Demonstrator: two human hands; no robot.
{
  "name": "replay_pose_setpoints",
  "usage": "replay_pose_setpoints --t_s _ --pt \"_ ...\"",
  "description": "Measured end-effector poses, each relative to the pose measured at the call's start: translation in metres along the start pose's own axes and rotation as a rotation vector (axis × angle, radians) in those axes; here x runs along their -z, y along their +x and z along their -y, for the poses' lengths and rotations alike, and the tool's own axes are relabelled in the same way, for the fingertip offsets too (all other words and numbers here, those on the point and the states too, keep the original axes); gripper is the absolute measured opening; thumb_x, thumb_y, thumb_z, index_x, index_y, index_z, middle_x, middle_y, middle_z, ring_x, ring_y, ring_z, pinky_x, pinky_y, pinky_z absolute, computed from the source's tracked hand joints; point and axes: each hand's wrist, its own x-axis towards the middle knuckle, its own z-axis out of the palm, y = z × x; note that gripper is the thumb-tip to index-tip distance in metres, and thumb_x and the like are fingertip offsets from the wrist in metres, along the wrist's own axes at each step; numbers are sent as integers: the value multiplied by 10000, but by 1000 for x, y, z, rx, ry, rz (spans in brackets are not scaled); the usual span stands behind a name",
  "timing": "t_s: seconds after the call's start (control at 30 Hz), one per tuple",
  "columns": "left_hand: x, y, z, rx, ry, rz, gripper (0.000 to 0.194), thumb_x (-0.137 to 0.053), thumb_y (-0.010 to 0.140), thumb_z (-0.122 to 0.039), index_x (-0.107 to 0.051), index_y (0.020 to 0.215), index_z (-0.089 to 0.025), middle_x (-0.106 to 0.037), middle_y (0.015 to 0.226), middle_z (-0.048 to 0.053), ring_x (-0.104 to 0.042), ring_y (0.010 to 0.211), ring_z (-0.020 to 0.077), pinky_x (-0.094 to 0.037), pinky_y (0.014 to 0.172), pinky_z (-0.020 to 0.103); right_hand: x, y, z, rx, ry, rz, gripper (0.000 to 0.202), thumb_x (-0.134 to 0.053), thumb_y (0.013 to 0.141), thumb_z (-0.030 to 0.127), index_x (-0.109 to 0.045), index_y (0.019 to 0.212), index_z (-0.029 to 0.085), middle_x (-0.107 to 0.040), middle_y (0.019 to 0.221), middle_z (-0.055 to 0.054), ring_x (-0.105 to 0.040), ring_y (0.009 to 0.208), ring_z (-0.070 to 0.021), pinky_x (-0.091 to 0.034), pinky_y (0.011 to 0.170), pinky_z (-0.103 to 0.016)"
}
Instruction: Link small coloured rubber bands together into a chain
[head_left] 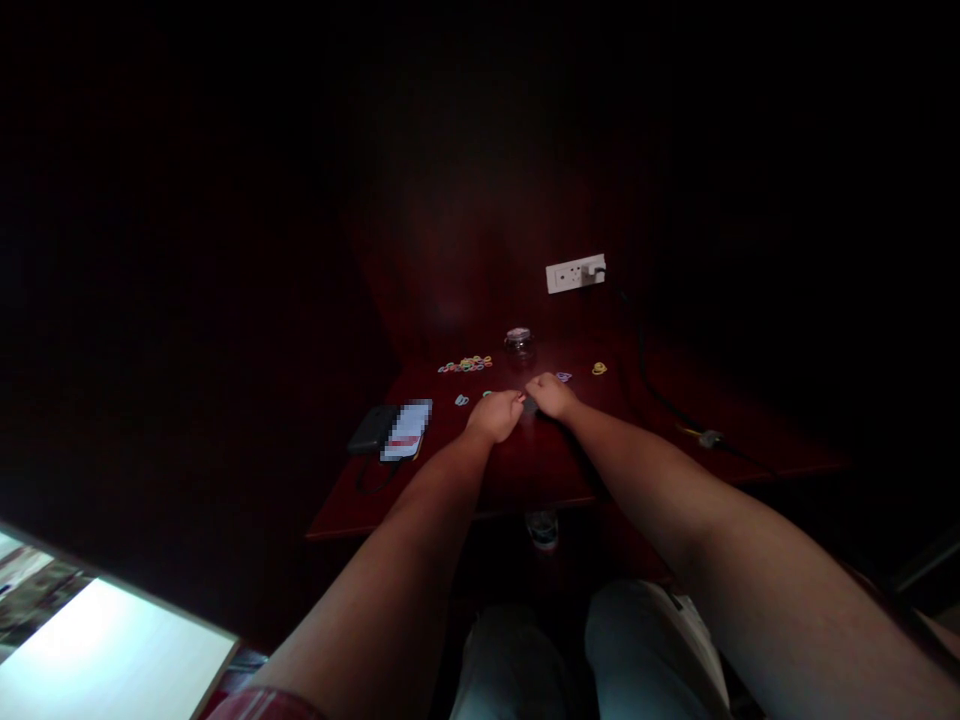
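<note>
My left hand point(495, 416) is closed in a pinch over the dark red table, with a small red item point(521, 398) showing at its fingertips. Close beside it, my right hand point(551, 396) has its fingers curled together; what they hold, if anything, is hidden. Around the hands lie small coloured loops that look like hair ties: a light blue group point(461, 400), a partly hidden green one point(487, 394), a purple group point(564, 377) and a yellow group point(599, 369). A mixed-colour spread of loops point(466, 365) lies farther back on the left.
A clear lidded jar point(517, 340) stands near the back wall. At the left are a phone point(406, 430) and a black case point(372, 429). A cable with a connector point(710, 439) runs along the right. A white socket panel point(575, 274) holds a plug.
</note>
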Motion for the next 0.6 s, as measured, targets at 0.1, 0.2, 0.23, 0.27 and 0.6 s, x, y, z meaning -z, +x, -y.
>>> replay_pose_setpoints --t_s 0.1,0.2,0.23,0.27,0.6 --pt "0 -1 -1 9 -19 -3 357 -301 903 -308 -632 938 -178 -675 978 89 -614 920 202 -429 858 279 -1 1 0 0 22 1 326 -406 798 301 -657 673 134 -618 641 -33 -489 567 -107 -293 523 -210" --pt "1 -1 -1 19 -27 0 358 -304 902 -311 -634 939 -178 -676 974 92 -616 913 209 -433 846 282 -1 0 0 -2 41 7 314 -429 781 308 -654 650 132 -606 614 -26 -469 536 -104 -286 507 -215" --pt "1 -1 -2 23 -27 2 353 -308 901 -306 -634 938 -177 -676 975 93 -616 911 209 -433 845 281 0 0 0 -3 49 5 324 -416 787 301 -651 649 127 -602 609 -26 -467 531 -102 -286 504 -214" --pt "1 -1 -2 25 -28 4 348 -312 899 -301 -635 936 -175 -676 977 93 -616 910 207 -432 846 279 0 0 0 -3 57 3 334 -399 794 291 -649 650 122 -599 605 -26 -468 530 -100 -288 502 -212" --pt "1 -1 0 4 -50 13 335 -316 894 -275 -625 965 -167 -666 1001 90 -605 931 199 -426 865 276 0 -4 1 27 59 19 330 -418 783 307 -644 635 117 -575 574 -22 -440 515 -90 -263 486 -210"
